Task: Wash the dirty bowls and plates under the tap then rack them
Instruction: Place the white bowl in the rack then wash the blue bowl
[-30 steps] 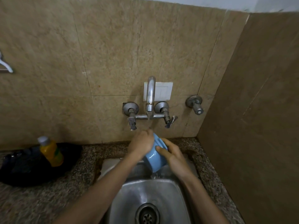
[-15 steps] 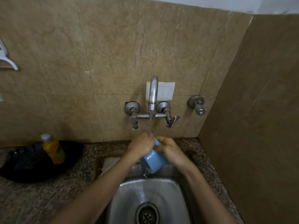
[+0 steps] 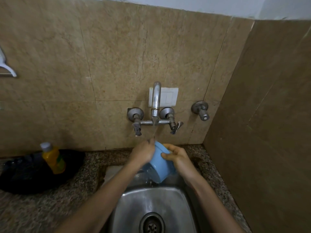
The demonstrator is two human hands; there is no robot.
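The speckled brown stone counter (image 3: 50, 207) holds a floppy black bag (image 3: 25, 174) and a yellow plastic bottle (image 3: 53, 158), beside the shiny steel sink (image 3: 151, 204).

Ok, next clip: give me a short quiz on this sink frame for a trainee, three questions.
1. True or false: water runs from the tap onto the blue bowl.
2. Where is the yellow bottle? A: in the sink. B: on the counter side left of the sink. C: right of the sink.
3. Fill in: the bowl is held over the sink by ____ hands.
Key: 1 true. 2 B. 3 both: the left hand at the rim, the right hand on the outer wall.
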